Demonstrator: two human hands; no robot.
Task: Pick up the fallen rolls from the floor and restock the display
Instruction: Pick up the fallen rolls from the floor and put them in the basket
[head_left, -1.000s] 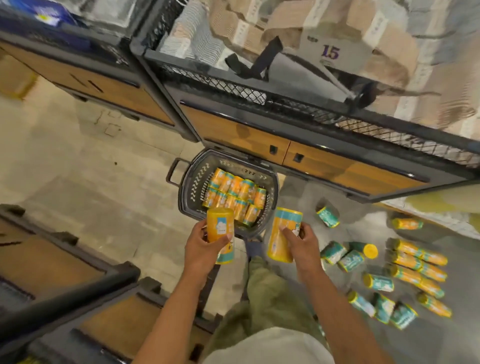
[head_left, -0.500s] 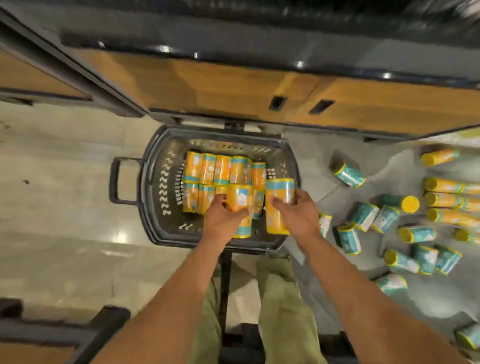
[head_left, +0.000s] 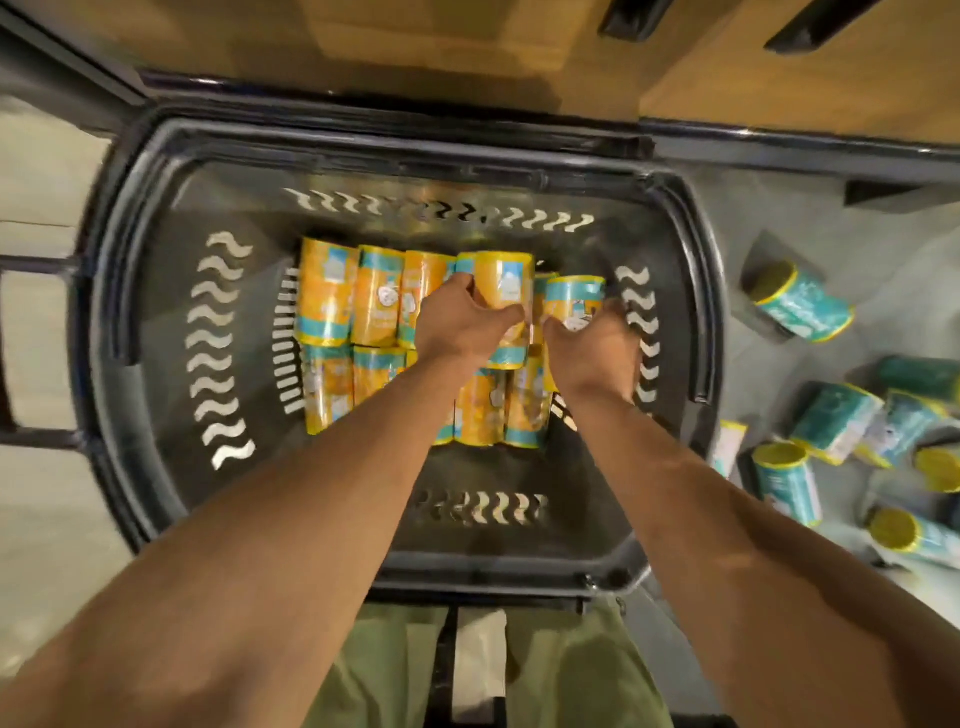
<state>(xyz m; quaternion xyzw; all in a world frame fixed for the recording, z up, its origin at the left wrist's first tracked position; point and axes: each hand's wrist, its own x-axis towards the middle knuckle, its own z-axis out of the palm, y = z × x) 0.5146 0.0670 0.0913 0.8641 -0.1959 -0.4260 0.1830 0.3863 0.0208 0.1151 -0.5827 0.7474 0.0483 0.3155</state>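
Observation:
A dark plastic basket (head_left: 130, 322) stands on the floor below me, holding several orange rolls (head_left: 324, 296) in two rows. My left hand (head_left: 460, 325) is down inside the basket, shut on an orange roll (head_left: 506, 286) that it holds just above the packed ones. Beside it my right hand (head_left: 592, 353) grips another orange roll (head_left: 571, 299) near the basket's right wall. Several teal rolls (head_left: 802, 309) lie scattered on the floor to the right of the basket.
A wooden display base with dark trim (head_left: 467, 47) runs along the far side of the basket. The basket's handle (head_left: 31, 353) sticks out to the left. My green trousers (head_left: 571, 670) show at the bottom. Pale floor lies left.
I have leaned down over the basket. Both hands have gone from above its near rim down into it, each still holding its orange roll.

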